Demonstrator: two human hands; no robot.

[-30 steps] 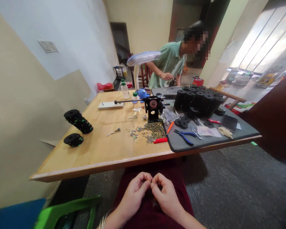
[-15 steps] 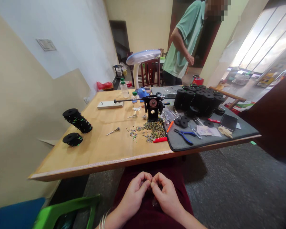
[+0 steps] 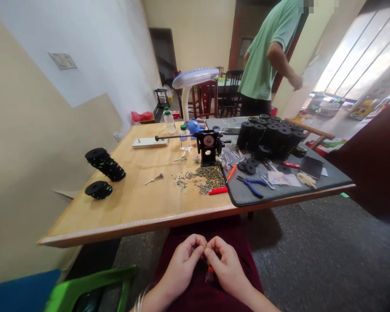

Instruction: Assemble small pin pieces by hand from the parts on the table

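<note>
Over the dark red cloth on my lap (image 3: 172,242), my left hand (image 3: 186,260) and my right hand (image 3: 225,262) meet at the fingertips. Both are closed in a pinch, thumbs against forefingers. Whatever lies between the fingertips is too small to make out. Below my right fingers shows a small orange-red bit (image 3: 210,270) with something clear and shiny under it. The wooden table (image 3: 133,195) stands just beyond my hands. On it, small metal pieces (image 3: 211,177) are heaped before a black winding device (image 3: 208,145) with a long rod.
Blue-handled pliers (image 3: 251,185) and many black spools (image 3: 269,134) occupy the grey mat (image 3: 243,197). More black foam spools (image 3: 105,164) stand at the left. A lamp (image 3: 195,78) rises behind. A green stool (image 3: 94,281) is at lower left. A person in a green shirt (image 3: 266,60) stands beyond.
The person in the green shirt has moved to the right and turned. My hands stay nearly in place, still pinched together; the orange-red bit below them shows more clearly.
</note>
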